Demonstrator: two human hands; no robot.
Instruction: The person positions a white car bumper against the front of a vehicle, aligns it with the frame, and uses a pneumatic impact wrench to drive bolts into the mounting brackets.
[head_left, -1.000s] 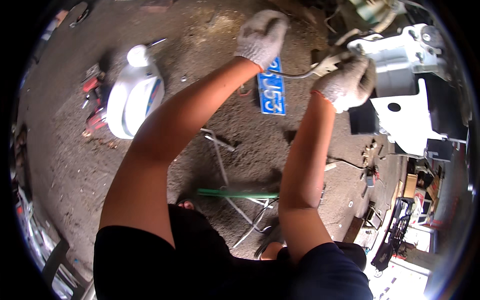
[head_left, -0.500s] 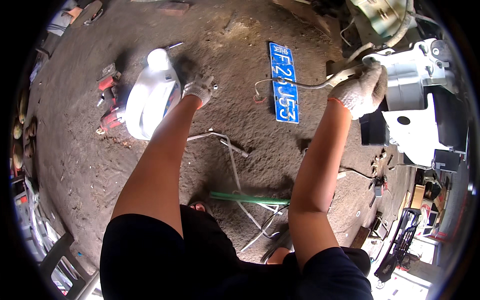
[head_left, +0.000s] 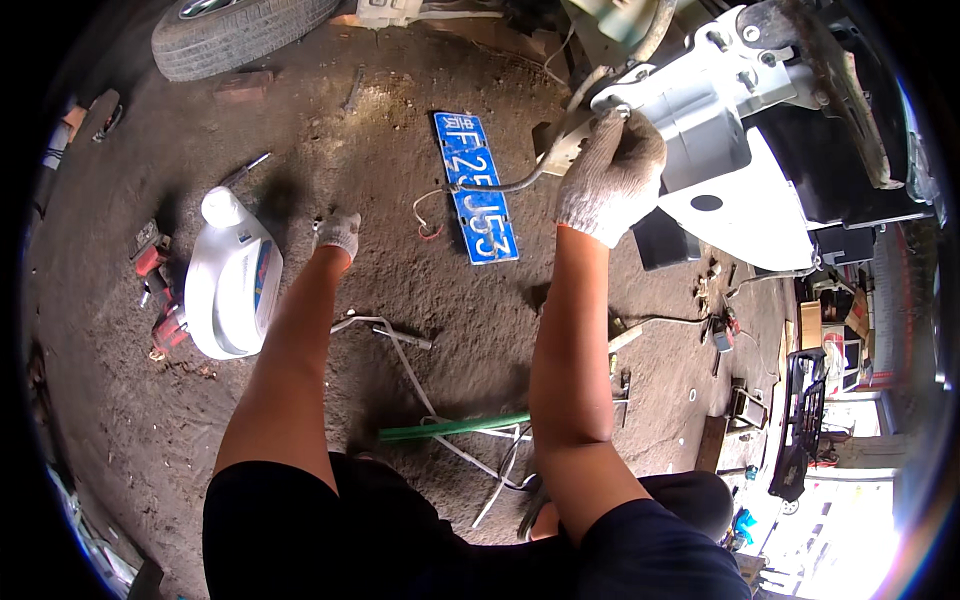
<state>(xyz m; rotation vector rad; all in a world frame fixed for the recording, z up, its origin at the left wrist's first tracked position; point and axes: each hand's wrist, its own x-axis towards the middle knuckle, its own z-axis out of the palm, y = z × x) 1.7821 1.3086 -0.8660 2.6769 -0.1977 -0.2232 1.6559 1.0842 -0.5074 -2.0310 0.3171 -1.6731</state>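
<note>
My right hand (head_left: 614,172), in a whitish knit glove, has its fingers closed on a small metal bolt (head_left: 622,111) at the edge of a silver-white metal car body part (head_left: 690,115). My left hand (head_left: 338,232), gloved the same way, hangs over the dirt floor with its fingers curled. Whatever it may hold is too small to make out. Left of it stands a white plastic jug (head_left: 225,290) with a blue label. A blue number plate (head_left: 475,190) lies between my hands, and a grey cable (head_left: 515,183) with a bare wire end crosses over it.
Red power tools (head_left: 170,325) lie beyond the jug, and a screwdriver (head_left: 247,168) beside it. At the far left is a tyre (head_left: 235,38). A green strip (head_left: 455,427), white strips (head_left: 408,372) and a metal socket tool (head_left: 405,337) lie near my feet. A black grille (head_left: 798,425) stands at right.
The view has swung right, bringing the tyre into sight. My left hand has drawn in, its fingers now more curled. My right hand stays at the metal part, with its fingertips at the bolt.
</note>
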